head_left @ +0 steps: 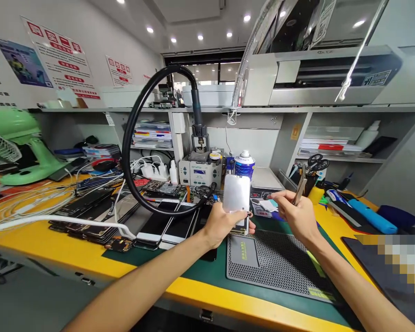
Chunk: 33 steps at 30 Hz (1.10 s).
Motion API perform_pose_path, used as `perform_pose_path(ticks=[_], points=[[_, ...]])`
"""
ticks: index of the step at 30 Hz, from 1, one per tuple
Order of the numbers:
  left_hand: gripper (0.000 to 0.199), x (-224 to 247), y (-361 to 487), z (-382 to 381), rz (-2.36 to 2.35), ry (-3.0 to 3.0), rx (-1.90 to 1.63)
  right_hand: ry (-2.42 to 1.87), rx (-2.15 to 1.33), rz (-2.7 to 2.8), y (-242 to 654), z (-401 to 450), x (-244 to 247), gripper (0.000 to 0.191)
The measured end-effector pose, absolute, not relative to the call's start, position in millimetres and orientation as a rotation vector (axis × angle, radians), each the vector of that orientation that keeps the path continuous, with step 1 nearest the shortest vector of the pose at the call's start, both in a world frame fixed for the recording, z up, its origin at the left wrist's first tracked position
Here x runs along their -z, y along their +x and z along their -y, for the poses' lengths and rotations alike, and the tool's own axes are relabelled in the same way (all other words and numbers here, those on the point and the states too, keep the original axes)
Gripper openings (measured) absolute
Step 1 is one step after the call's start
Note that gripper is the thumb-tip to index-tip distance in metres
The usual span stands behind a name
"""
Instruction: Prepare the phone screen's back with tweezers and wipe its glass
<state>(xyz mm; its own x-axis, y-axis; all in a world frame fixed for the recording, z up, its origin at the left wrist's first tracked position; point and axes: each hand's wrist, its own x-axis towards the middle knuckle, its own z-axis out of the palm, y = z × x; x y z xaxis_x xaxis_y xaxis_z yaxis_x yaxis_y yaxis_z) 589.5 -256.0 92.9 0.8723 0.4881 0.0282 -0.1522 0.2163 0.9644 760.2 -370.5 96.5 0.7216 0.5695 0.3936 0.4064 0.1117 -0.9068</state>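
So the left hand (pixel 220 225) had a grip on a phone part (pixel 236 196) with a shiny silver back, held upright near the middle of the frame, thumb across its lower end and fingertips poking out at its lower right. The right hand (pixel 296 216), right of center, was pinching a pair of metal tweezers (pixel 299 188) that pointed up, and a small white piece (pixel 268 205) sat right by its fingertips, can't tell if they were touching.

Below the hands, lower right of center, a gray perforated mat (pixel 275 263) lay on a dark green mat (pixel 210 283). A blue and white spray can (pixel 245 165) stood just behind the phone part, with a gray control unit (pixel 200 171) to its left and a fat black hose (pixel 126 147) looping up in front of that. Loads of dark phone panels (pixel 155 224) lay left of center, and a green fan (pixel 24 143) was over at the left edge.
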Motion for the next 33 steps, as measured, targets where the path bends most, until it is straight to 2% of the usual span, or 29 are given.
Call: perform_pose_path(ticks=[17,24,28,33], points=[[0.016,-92.3,587.1,255.4,-0.274,1.252,-0.371,-1.615,-0.092,0.824,761.5,368.1,-98.0,0.03],[0.015,-92.5,588.9,257.7,-0.281,1.229,-0.372,-1.549,-0.514,1.053,755.7,372.5,-94.5,0.06],[0.015,-92.5,589.8,260.5,-0.308,1.201,-0.471,-1.545,-0.846,1.267,738.6,370.9,-94.1,0.05],[0.011,-88.0,593.4,261.0,-0.347,1.213,-0.601,-1.522,-0.858,1.204,723.6,366.0,-85.6,0.043]])
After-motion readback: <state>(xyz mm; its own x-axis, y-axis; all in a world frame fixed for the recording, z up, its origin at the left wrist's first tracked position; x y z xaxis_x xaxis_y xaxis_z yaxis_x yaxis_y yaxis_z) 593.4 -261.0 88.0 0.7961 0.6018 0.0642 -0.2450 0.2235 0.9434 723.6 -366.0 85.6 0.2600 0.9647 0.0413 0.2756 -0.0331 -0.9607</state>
